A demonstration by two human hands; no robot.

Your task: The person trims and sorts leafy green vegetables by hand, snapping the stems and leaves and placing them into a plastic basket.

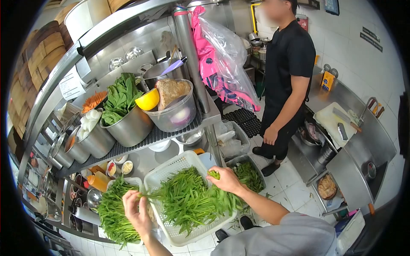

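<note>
Your right hand [225, 180] is closed around a bunch of greens [215, 173], with the pale-green stem ends poking out at the thumb side and leaves hanging below your fist. It sits over the right side of a white basket [171, 165], whose perforated walls hold a loose heap of leafy stalks [183, 192]. Your left hand [136, 210] is over on the opposite side, between that heap and the long-stemmed greens [115, 211] piled in a smaller tray [136, 181]. Its fingers are half curled, and thumb and fingertips pinch a thin sprig [151, 195] that reaches across the basket's left edge (where the sprig ends among the leaves, you cannot tell).

Just beyond your right hand, a tub [262, 182] down by the tiled floor [290, 187] holds more greenery. Above the basket, a shelf [166, 135] carries a steel pot [130, 128] full of broad leaves and a clear plastic tub [181, 119] with a yellow piece in it. A co-worker [288, 64] in black stands to your right, one arm hanging down.
</note>
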